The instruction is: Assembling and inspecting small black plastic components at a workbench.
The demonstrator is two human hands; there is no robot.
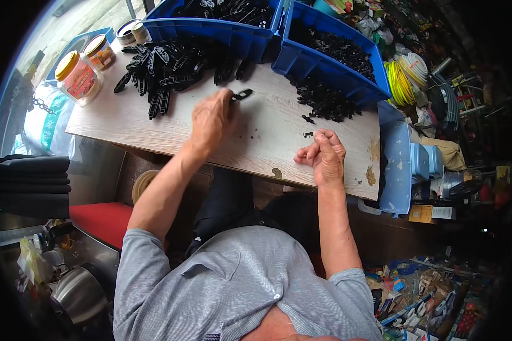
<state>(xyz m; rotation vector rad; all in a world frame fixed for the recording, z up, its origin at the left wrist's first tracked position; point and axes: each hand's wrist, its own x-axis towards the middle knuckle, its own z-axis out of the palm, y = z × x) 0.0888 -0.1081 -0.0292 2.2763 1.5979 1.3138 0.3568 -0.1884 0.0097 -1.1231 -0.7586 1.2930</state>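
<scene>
Overhead, two blue bins (324,62), two hands (210,120).

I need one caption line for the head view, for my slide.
Left hand holds a black plastic clip over a wooden board; right hand pinches a small black part.
</scene>
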